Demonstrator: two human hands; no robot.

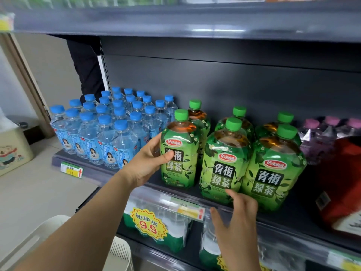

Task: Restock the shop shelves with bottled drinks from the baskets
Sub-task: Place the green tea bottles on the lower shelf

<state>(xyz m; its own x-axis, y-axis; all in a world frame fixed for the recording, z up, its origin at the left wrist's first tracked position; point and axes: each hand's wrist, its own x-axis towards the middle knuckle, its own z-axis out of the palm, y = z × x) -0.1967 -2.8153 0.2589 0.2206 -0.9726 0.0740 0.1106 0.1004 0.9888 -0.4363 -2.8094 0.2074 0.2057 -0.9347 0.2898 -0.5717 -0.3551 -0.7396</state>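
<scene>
Several green-tea bottles with green caps stand on the dark shelf (293,218). My left hand (148,159) grips the leftmost front green-tea bottle (180,151), thumb across its label, the bottle upright on the shelf. My right hand (234,216) is open with spread fingers, its fingertips touching the base of the middle front green-tea bottle (224,165). A third front bottle (273,171) stands to the right, with more behind. A white basket (119,251) shows at the bottom left.
Many blue-capped water bottles (105,130) fill the shelf's left part. Pink-capped bottles (322,133) and a red package (343,184) sit at the right. Shrink-wrapped water packs (160,227) lie on the shelf below. A person in dark clothes (88,65) stands behind the shelving.
</scene>
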